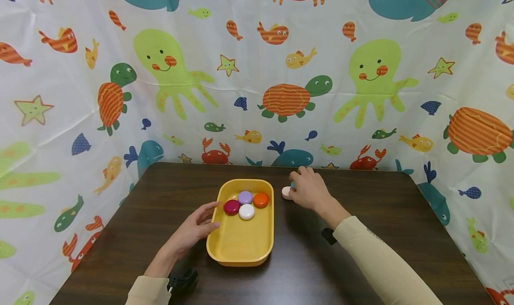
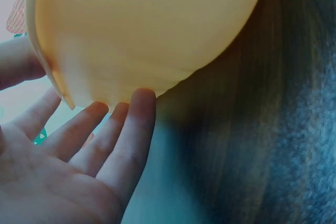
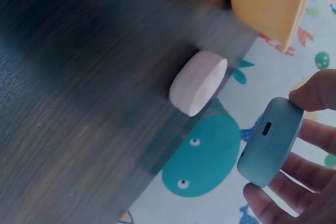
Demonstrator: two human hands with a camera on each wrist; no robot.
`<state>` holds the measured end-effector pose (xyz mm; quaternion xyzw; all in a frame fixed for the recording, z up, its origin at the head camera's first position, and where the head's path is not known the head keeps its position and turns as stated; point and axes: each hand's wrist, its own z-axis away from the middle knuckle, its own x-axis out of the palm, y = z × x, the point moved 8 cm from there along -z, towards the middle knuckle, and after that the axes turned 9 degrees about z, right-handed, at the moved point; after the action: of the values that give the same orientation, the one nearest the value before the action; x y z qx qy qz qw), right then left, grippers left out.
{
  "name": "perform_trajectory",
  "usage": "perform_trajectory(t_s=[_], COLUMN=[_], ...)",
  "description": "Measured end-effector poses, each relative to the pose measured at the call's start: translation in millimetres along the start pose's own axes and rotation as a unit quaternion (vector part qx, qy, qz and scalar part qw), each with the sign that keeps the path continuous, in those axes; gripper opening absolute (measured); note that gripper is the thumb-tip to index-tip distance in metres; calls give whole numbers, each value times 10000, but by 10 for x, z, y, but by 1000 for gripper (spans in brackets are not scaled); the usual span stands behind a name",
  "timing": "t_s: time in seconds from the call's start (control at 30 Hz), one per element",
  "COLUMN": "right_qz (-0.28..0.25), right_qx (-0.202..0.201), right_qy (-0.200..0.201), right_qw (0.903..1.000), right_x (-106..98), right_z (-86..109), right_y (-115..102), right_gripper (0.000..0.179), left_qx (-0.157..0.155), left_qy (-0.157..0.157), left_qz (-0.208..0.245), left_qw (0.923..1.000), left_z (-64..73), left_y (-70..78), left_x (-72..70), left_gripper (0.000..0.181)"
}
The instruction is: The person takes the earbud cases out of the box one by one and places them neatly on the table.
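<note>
A yellow tray (image 1: 240,242) stands on the table, and my left hand (image 1: 195,228) holds its left side. In the left wrist view the thumb reaches over the rim while the other fingers (image 2: 137,129) touch the outer wall. Rounded, glossy pieces in magenta (image 1: 231,207), lilac (image 1: 245,197), orange (image 1: 261,200) and white (image 1: 246,212) lie in the tray's far half. To the right of the tray, my right hand (image 1: 308,188) pinches a light-blue earbud case (image 3: 270,141) by its ends; its charging port shows. Beside that hand a pale pink case (image 3: 198,83) sits on the table.
The dark wood-grain table (image 1: 341,269) ends at a white curtain (image 1: 241,42) printed with sea animals, which hangs behind it and along the sides. Both wrists carry small black devices, one below the left hand (image 1: 182,279) and one below the right (image 1: 329,236).
</note>
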<state>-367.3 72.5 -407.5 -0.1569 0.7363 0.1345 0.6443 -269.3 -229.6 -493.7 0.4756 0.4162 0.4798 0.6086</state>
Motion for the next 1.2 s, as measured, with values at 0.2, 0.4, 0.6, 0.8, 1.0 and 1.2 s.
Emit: perform_trajectory(t_s=[0.2, 0.4, 0.6, 0.8, 1.0, 1.2], right_qz=[-37, -93, -122, -71, -74, -89], right_qx=[76, 173, 137, 110, 203, 258], right_qy=[-32, -32, 42, 48, -41, -134], right_qw=[10000, 9998, 9998, 9999, 9998, 9995], right_x=[59, 133, 202, 271, 365, 442], right_z=[-8, -11, -16, -33, -36, -36], right_y=[91, 175, 246, 311, 394, 425], right_gripper=[32, 32, 31, 31, 29, 28], left_qx=[31, 40, 32, 25, 11, 29], left_qy=[-10, 16, 18, 21, 38, 60], left_qz=[-11, -22, -2, -6, -9, -14], left_qw=[10000, 10000, 10000, 10000, 10000, 10000], left_z=[2, -2, 1, 4, 3, 19], left_y=[-1, -5, -9, -1, 4, 9], left_x=[5, 2, 0, 4, 12, 9], left_gripper=[66, 66, 67, 66, 67, 66])
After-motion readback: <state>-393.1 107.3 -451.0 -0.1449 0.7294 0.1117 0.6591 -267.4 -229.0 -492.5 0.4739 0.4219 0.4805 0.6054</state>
